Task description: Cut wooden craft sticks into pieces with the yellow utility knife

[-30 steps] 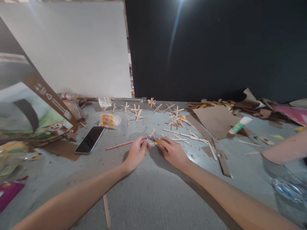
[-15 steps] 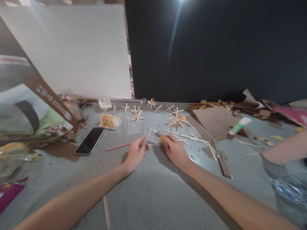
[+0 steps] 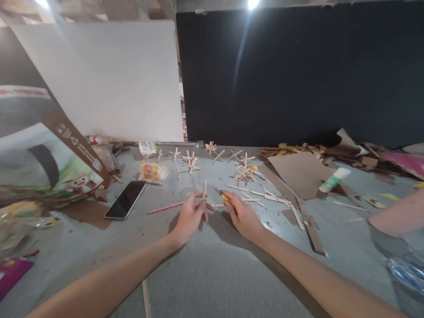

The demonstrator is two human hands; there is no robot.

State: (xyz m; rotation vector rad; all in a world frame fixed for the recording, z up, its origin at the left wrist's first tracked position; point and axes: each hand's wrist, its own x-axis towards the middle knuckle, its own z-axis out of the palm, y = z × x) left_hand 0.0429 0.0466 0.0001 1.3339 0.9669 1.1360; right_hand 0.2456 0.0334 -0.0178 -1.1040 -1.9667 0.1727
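Observation:
My left hand (image 3: pixel 192 214) is closed on a short wooden craft stick (image 3: pixel 204 189), which points up and away from me. Opposite it, my right hand (image 3: pixel 244 214) grips a yellow utility knife (image 3: pixel 226 198), its thin blade aimed toward the stick. A small gap separates blade and stick. By my left hand lies a pink twisted rod (image 3: pixel 165 207), its right end hidden behind the fingers. Loose craft sticks (image 3: pixel 271 196) lie scattered beyond my right hand. Farther back stand several star-like crossed-stick pieces (image 3: pixel 191 161), with a heap of them (image 3: pixel 245 173) to the right.
A phone (image 3: pixel 126 199), a yellow packet (image 3: pixel 153 173) and a printed bag (image 3: pixel 49 163) are on the left. On the right are brown cardboard (image 3: pixel 294 173), a glue stick (image 3: pixel 334 179), another person's arm (image 3: pixel 397 214) and a clear plastic item (image 3: pixel 406 269). Panels stand behind.
The view has tilted up slightly. The craft stick in my left hand has turned more upright, and the knife blade has shifted a little away from it.

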